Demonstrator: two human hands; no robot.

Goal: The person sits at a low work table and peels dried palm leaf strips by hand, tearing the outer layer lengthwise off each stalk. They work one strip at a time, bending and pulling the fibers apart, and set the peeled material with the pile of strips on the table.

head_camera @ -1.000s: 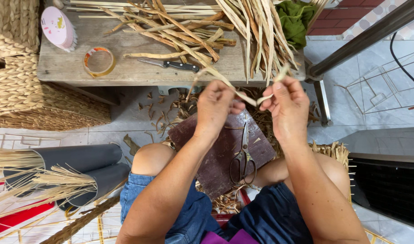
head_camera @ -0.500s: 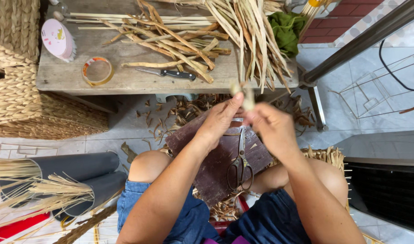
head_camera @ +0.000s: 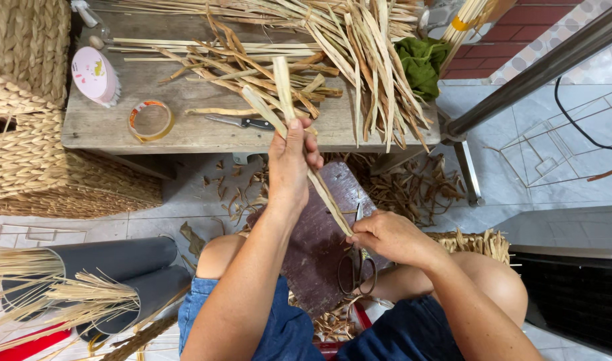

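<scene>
1. One view only, from a camera worn on the person's head, looking steeply down over the arms and knees.
2. It faces forward onto the weathered grey wooden bench (head_camera: 186, 130), whose near edge crosses the upper half of the picture.
3. The hands sit close, mid-picture; the tiled floor (head_camera: 540, 160) fills the right side.

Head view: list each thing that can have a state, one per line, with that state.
Left hand: closed around the leaf strips, held up.
Right hand: pinching the strips' lower end.
Leaf strips: gripped at both ends, fanned at the top.
Scissors: lying unheld on the board.
Knife: lying on the bench.
Tape roll: lying flat.
</scene>
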